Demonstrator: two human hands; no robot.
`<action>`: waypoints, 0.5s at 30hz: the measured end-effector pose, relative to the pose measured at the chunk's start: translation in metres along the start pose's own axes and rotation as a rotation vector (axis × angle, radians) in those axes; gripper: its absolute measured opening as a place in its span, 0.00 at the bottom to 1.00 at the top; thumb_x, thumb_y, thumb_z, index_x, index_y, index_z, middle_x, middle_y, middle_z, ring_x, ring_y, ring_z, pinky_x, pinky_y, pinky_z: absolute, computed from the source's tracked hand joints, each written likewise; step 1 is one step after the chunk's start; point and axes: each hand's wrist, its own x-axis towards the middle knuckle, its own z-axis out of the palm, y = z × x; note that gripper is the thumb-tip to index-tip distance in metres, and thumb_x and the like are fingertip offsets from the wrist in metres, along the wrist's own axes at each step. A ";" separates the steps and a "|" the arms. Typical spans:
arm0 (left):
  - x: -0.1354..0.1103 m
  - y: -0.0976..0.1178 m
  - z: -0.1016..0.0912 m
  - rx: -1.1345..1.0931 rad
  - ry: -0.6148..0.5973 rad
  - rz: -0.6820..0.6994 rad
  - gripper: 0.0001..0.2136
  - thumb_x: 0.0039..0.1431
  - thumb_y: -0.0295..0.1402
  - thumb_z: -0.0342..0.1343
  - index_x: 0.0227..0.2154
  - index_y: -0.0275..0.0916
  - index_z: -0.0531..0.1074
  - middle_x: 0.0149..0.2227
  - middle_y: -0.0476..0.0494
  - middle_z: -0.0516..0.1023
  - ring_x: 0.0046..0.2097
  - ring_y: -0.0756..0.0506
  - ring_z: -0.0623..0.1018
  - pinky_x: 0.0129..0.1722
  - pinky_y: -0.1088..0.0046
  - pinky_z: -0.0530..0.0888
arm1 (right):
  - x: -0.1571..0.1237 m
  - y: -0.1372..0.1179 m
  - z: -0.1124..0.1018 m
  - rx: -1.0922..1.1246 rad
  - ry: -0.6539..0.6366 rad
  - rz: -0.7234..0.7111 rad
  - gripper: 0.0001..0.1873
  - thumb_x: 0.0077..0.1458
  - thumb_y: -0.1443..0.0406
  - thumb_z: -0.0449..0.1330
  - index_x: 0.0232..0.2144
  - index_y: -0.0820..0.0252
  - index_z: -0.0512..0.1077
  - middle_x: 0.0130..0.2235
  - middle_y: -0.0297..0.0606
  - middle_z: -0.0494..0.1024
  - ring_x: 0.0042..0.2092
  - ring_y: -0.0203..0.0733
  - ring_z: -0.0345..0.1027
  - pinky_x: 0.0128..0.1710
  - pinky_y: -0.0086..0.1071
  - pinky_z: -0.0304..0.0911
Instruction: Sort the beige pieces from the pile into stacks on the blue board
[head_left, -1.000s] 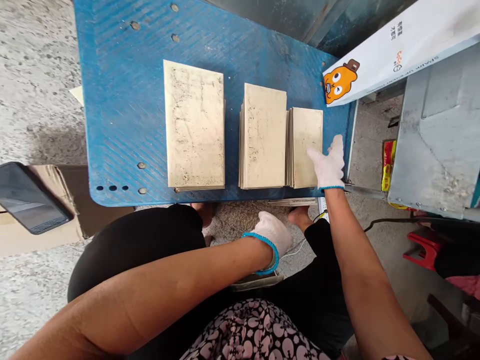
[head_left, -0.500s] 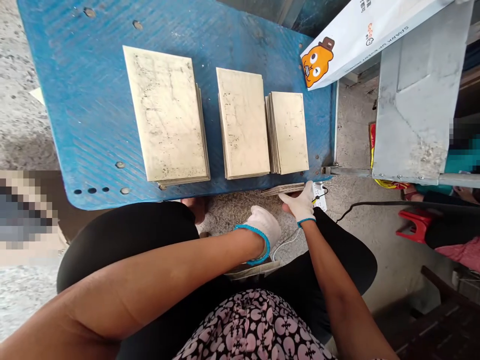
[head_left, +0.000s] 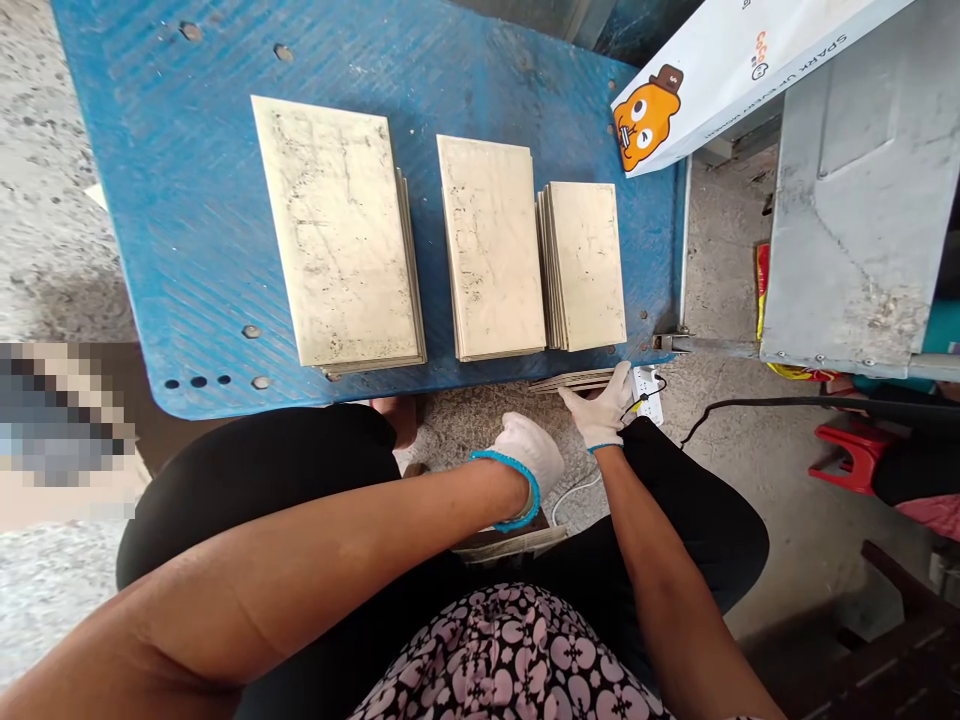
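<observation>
Boards [head_left: 574,380] below near edge of table [head_left: 206,240], by right hand [head_left: 599,408], thumb spread from fingers, hold impossible to tell; left hand [head_left: 529,450] curled, grip unclear. Best grasped evenly, edges flush.

Left hand [head_left: 529,456] curled; right hand [head_left: 601,414] spread.

Cream, dark-flecked boards [head_left: 352,290] lie flat on the table [head_left: 195,250] in a large stack [head_left: 341,220], a middle stack [head_left: 495,250] and a small stack [head_left: 586,265], left to right, with a low stack [head_left: 562,382] partly showing below the table's near edge.
</observation>
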 end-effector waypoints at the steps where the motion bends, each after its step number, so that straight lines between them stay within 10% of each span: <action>1: -0.002 0.000 -0.003 0.003 -0.001 0.009 0.14 0.53 0.22 0.56 0.42 0.30 0.81 0.41 0.21 0.81 0.49 0.27 0.79 0.45 0.51 0.71 | -0.003 -0.001 -0.003 -0.003 0.013 0.009 0.66 0.39 0.48 0.71 0.71 0.61 0.43 0.69 0.60 0.49 0.66 0.65 0.52 0.60 0.52 0.57; 8: -0.006 -0.010 -0.025 0.150 0.054 0.070 0.17 0.57 0.17 0.51 0.46 0.26 0.78 0.45 0.20 0.80 0.49 0.29 0.79 0.43 0.53 0.75 | -0.048 -0.018 -0.059 0.005 0.061 0.081 0.66 0.35 0.48 0.71 0.71 0.41 0.41 0.71 0.45 0.48 0.57 0.65 0.65 0.57 0.55 0.63; 15: -0.001 -0.012 -0.030 -0.042 0.141 0.205 0.17 0.62 0.34 0.52 0.50 0.33 0.75 0.46 0.28 0.80 0.47 0.32 0.81 0.42 0.60 0.76 | -0.062 -0.016 -0.120 0.102 0.101 -0.234 0.68 0.39 0.46 0.70 0.72 0.56 0.38 0.69 0.49 0.52 0.68 0.59 0.50 0.66 0.49 0.53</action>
